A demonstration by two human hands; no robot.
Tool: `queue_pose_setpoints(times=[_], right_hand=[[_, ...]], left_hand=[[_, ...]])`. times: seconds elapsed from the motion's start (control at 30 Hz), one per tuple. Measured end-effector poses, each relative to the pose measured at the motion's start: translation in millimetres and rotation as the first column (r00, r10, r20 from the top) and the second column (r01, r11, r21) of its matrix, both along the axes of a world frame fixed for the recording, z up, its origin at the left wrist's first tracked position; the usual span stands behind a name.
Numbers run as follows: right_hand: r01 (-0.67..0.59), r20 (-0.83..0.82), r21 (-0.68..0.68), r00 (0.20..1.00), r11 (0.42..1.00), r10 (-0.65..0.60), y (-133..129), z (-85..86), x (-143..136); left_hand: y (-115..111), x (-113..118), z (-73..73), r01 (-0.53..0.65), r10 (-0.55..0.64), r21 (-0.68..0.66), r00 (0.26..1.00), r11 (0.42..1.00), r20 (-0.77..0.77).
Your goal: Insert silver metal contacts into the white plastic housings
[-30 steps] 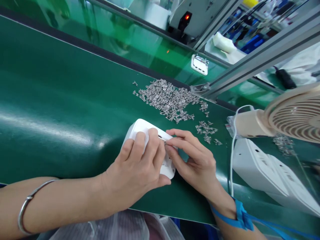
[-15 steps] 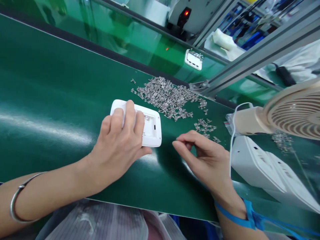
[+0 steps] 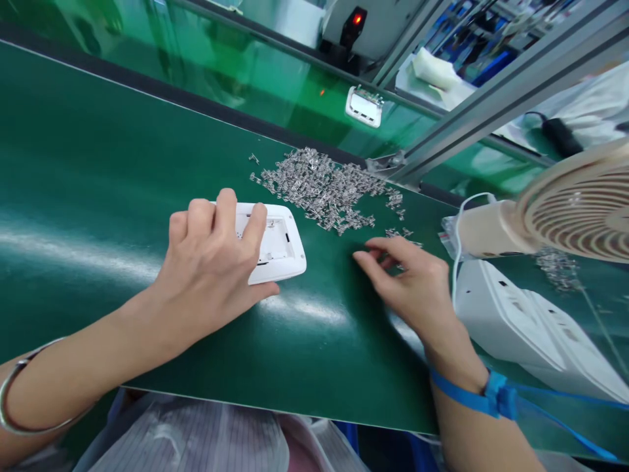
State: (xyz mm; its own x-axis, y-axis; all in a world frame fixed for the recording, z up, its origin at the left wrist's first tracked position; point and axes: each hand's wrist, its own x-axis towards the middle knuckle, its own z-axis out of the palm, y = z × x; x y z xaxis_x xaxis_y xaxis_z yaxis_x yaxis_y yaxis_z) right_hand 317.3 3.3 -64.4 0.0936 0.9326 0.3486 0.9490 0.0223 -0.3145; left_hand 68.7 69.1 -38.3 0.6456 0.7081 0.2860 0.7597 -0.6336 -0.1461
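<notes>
My left hand (image 3: 211, 262) grips a white plastic housing (image 3: 293, 252) from above, fingers over its left part and thumb along the near edge. The housing has a rectangular recess, where small metal pieces (image 3: 270, 224) show at the edge. To the right, my right hand (image 3: 407, 275) hovers low over the green tabletop, beside a small group of metal spring contacts (image 3: 405, 233) that it partly covers. Its thumb and index fingertips are slightly apart, with nothing visible between them. A large heap of the same metal contacts (image 3: 324, 190) lies beyond both hands.
On the right stand a beige fan (image 3: 580, 203) and white plastic casings (image 3: 506, 321), with a white cable. A metal frame post (image 3: 491, 98) rises at the back. Past the dark edge, another white housing (image 3: 363, 108) rests on a green surface. A blue strap (image 3: 466, 396) trails from my right wrist.
My left hand and the white housing have shifted left, and the housing has turned slightly. My right hand has moved away from it, up and right towards the small group of contacts.
</notes>
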Motion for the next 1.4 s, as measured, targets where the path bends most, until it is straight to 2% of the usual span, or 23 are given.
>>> queue_pose_setpoints(times=[0.1,0.2,0.3,0.43,0.57,0.7,0.83,1.03,1.17,1.4], right_hand=[[0.235,0.054,0.02,0.97,0.972,-0.235,0,4.6,23],[0.351,0.15,-0.121,0.931,0.928,-0.333,-3,8.0,40],[0.292,0.149,-0.223,0.953,0.93,-0.264,-4,2.0,43],[0.11,0.036,-0.065,0.994,0.992,-0.107,-1,-10.6,24],[-0.016,-0.068,0.019,0.998,1.0,0.017,2,-12.4,1],[0.055,-0.186,0.082,0.982,0.995,-0.039,2,-8.1,-3],[0.167,-0.24,0.169,0.963,0.971,-0.124,3,-4.9,0],[0.193,-0.226,0.132,0.961,0.972,-0.16,2,-4.1,-2],[0.182,-0.228,0.082,0.961,0.98,-0.159,1,-5.0,-4],[0.164,-0.277,0.043,0.95,0.986,-0.146,4,-8.0,-5]], left_hand=[[3,-1,1.0,-0.018,0.018,0.004,0.998,1.0,0.061],[2,0,1.6,-0.04,0.041,-0.021,0.995,0.999,0.09],[0,0,0.9,-0.03,0.034,-0.043,0.996,0.999,0.086],[-1,0,-2.4,0.043,-0.041,-0.054,0.999,0.998,0.029],[0,2,-3.6,0.045,-0.043,-0.042,0.998,0.998,0.051],[-5,4,-2.8,0.087,-0.082,-0.041,0.991,0.995,0.106],[-15,5,-3.7,0.215,-0.208,-0.031,0.966,0.976,0.153],[-20,3,-6.2,0.364,-0.35,-0.049,0.919,0.93,0.182],[-20,2,-6.9,0.375,-0.359,-0.068,0.917,0.925,0.172],[-21,3,-5.9,0.312,-0.288,-0.119,0.94,0.943,0.183]])
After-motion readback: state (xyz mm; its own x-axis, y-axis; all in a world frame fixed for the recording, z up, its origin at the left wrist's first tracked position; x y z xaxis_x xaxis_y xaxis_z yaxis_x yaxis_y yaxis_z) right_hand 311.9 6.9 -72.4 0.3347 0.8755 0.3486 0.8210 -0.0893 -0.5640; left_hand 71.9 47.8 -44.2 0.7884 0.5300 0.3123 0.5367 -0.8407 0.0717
